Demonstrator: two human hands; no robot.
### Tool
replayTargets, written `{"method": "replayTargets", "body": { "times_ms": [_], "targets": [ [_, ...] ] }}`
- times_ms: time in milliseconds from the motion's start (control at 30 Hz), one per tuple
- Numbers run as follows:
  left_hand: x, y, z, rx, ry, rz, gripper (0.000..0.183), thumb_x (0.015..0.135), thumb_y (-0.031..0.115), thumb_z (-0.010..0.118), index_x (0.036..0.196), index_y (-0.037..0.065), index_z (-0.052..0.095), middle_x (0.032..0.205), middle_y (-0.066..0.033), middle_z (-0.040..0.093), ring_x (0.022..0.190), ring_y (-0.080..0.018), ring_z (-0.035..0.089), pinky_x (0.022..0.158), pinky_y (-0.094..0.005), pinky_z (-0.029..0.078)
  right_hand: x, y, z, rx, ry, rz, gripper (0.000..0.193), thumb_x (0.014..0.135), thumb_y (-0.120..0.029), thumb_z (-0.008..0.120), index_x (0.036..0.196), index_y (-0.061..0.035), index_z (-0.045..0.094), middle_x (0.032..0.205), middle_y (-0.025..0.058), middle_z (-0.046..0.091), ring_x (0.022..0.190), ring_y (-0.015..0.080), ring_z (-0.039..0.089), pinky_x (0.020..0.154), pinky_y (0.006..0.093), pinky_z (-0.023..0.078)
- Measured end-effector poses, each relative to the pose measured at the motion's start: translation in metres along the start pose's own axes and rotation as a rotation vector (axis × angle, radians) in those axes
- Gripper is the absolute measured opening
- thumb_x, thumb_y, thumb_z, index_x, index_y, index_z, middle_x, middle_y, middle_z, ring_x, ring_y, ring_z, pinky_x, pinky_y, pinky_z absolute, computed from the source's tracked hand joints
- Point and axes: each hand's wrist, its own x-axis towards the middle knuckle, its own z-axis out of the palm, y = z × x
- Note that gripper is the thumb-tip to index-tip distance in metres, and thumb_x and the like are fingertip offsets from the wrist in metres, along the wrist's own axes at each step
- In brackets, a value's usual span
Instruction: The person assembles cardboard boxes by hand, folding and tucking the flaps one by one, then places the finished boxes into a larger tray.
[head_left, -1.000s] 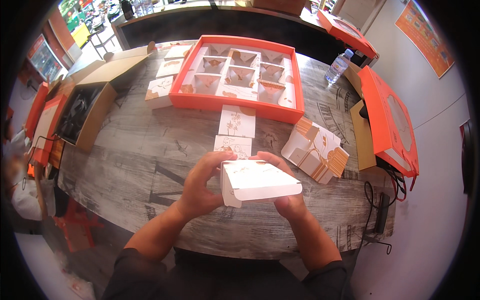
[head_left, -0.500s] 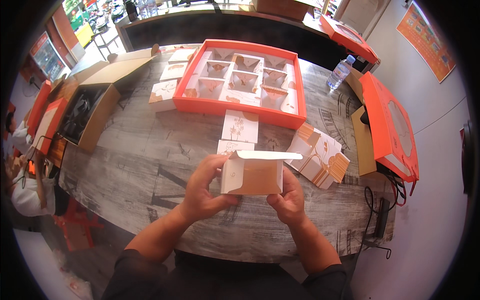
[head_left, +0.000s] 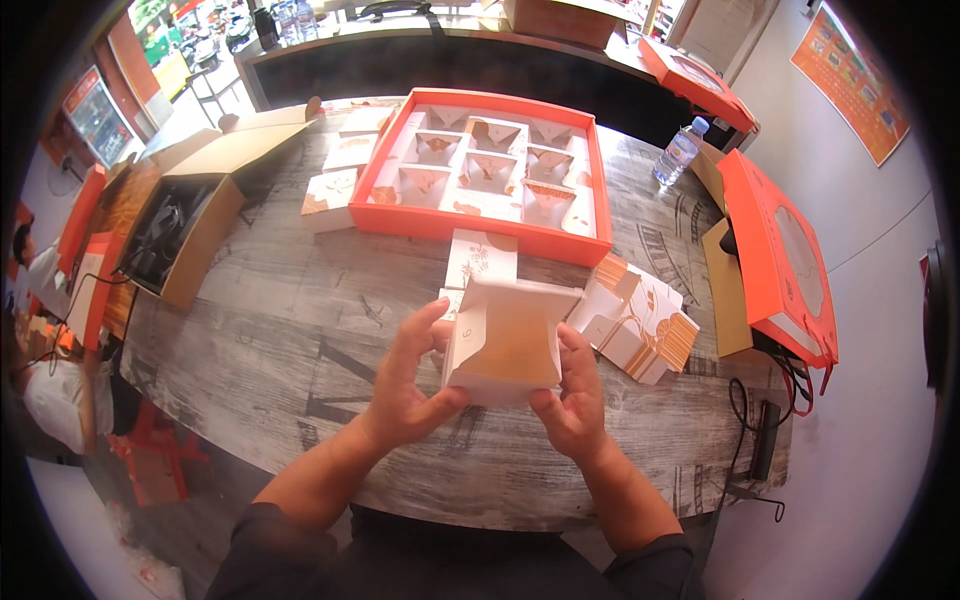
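Between my hands is a small white carton (head_left: 508, 350), tilted so its open inside faces me, with its flap raised at the far edge. My left hand (head_left: 410, 385) grips its left side, thumb at the lower corner and fingers behind. On the other side my right hand (head_left: 573, 395) holds it with thumb at the lower right corner. Just beyond lies a white printed box (head_left: 483, 256), partly covered by the carton. To the right sits a partly folded white and orange carton (head_left: 642, 318). Farther off stands a large red tray box (head_left: 480, 232) divided into several compartments.
Small white boxes (head_left: 330, 195) line the tray's left side. A cardboard box (head_left: 205, 245) with dark contents stands left. At right are a water bottle (head_left: 680, 153), a red windowed box (head_left: 775, 255) and black cables (head_left: 740, 430). Another person (head_left: 62, 395) is at far left.
The carton has tipped, so more of its inside shows, and its flap now leans back. Both hands keep their hold, with the left fingers slightly more spread.
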Motion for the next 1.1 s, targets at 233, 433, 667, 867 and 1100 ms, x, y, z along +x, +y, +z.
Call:
{"method": "replayTargets", "body": {
  "times_ms": [233,433,667,867,1100],
  "targets": [
    [0.001,0.006,0.005,0.041,0.036,0.051,0.079,0.094,0.036,0.076,0.151,-0.004,0.038,0.132,-0.0176,0.061,0.115,-0.0245,0.062,0.099,-0.0386,0.048,-0.001,0.005,-0.006,-0.233,-0.011,-0.148,0.073,0.091,-0.022,0.077,0.148,0.0050,0.039,0.127,0.0211,0.066,0.092,0.0246,0.072,0.086,0.0359,0.055],
    [-0.004,0.005,-0.002,0.015,-0.025,0.028,0.069,0.096,0.029,0.074,0.147,-0.005,0.042,0.132,-0.0173,0.057,0.115,-0.0237,0.059,0.098,-0.0376,0.048,0.005,0.001,-0.004,-0.366,-0.001,-0.283,0.064,0.090,-0.023,0.077,0.142,0.0060,0.051,0.128,0.0247,0.063,0.084,0.0232,0.071,0.079,0.0348,0.055],
    [0.000,0.010,0.001,-0.158,-0.052,-0.015,0.046,0.102,0.036,0.065,0.126,-0.001,0.051,0.123,-0.0127,0.053,0.110,-0.0183,0.055,0.096,-0.0333,0.046,0.000,-0.005,-0.002,-0.188,-0.047,-0.105,0.053,0.089,-0.022,0.078,0.132,0.0031,0.057,0.123,0.0213,0.063,0.110,0.0293,0.064,0.096,0.0399,0.048],
    [0.004,0.011,-0.002,-0.024,-0.064,0.019,0.043,0.106,0.045,0.054,0.114,0.002,0.056,0.123,-0.0132,0.054,0.108,-0.0190,0.056,0.095,-0.0332,0.046,0.002,-0.008,-0.003,-0.218,-0.105,-0.076,0.040,0.085,-0.017,0.082,0.115,-0.0004,0.062,0.121,0.0192,0.063,0.107,0.0269,0.064,0.091,0.0362,0.050],
    [0.001,0.005,-0.002,-0.075,-0.042,-0.041,0.038,0.107,0.041,0.054,0.114,0.003,0.056,0.123,-0.0138,0.060,0.111,-0.0196,0.058,0.096,-0.0342,0.047,0.004,-0.008,-0.001,-0.215,-0.103,-0.123,0.042,0.082,-0.015,0.085,0.112,-0.0006,0.061,0.128,0.0218,0.062,0.098,0.0236,0.065,0.083,0.0328,0.052]
  ]
}}
